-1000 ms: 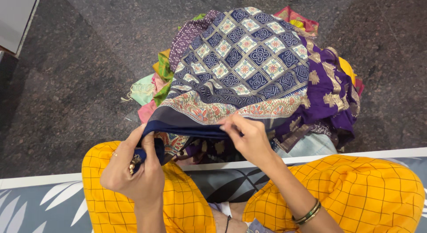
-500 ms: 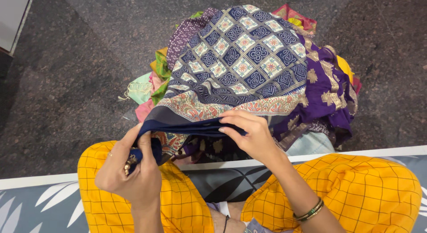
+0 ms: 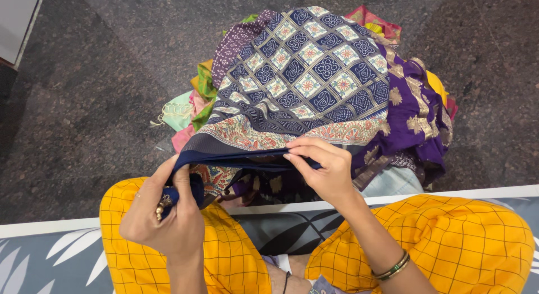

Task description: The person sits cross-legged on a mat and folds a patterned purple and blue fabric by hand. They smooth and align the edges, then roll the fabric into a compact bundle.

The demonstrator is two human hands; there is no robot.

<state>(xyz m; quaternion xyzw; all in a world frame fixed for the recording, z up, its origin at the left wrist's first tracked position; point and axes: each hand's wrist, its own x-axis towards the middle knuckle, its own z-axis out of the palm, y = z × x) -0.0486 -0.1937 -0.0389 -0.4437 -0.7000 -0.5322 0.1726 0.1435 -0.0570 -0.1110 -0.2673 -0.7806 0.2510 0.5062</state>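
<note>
Stretching between both hands, the navy edge of the patterned cloth (image 3: 314, 75) runs left to right just above the knees. The left hand (image 3: 165, 218) is clenched on its bunched end; the right hand (image 3: 325, 167) pinches the hem farther along. Blue-and-cream checks drape the heap on the floor (image 3: 84, 103).

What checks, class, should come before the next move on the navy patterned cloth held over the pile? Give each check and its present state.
1. Left hand grips the navy border's end: ok.
2. Right hand pinches the same border further along: ok.
3. Border between the hands runs straight and taut: ok.
4. Navy patterned cloth lies on top of the pile of cloths: ok.
5. Far end of the cloth free of the pile: cannot tell.
6. Cloth clear of the yellow-clad knees: ok.
</note>
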